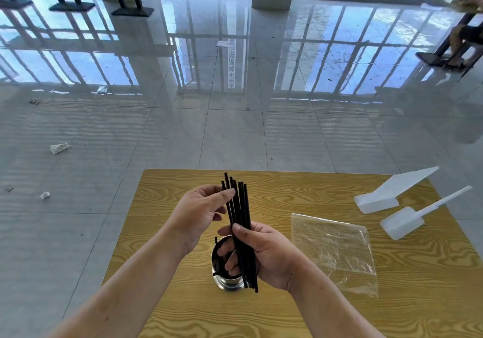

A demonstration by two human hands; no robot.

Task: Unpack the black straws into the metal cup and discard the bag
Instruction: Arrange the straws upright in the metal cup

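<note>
A bundle of several black straws stands nearly upright above the metal cup, which sits on the wooden table. My right hand grips the bundle around its lower half, just over the cup's mouth. My left hand pinches the upper part of the straws between thumb and fingers. Inside the cup, at least one black straw leans against the rim at the left. The clear plastic bag lies flat and empty on the table, to the right of my right hand.
Two white plastic scoop-like pieces lie at the table's far right. The table's far edge is just beyond the straws. Scraps of litter dot the glossy tiled floor. A seated person's legs show at the far right.
</note>
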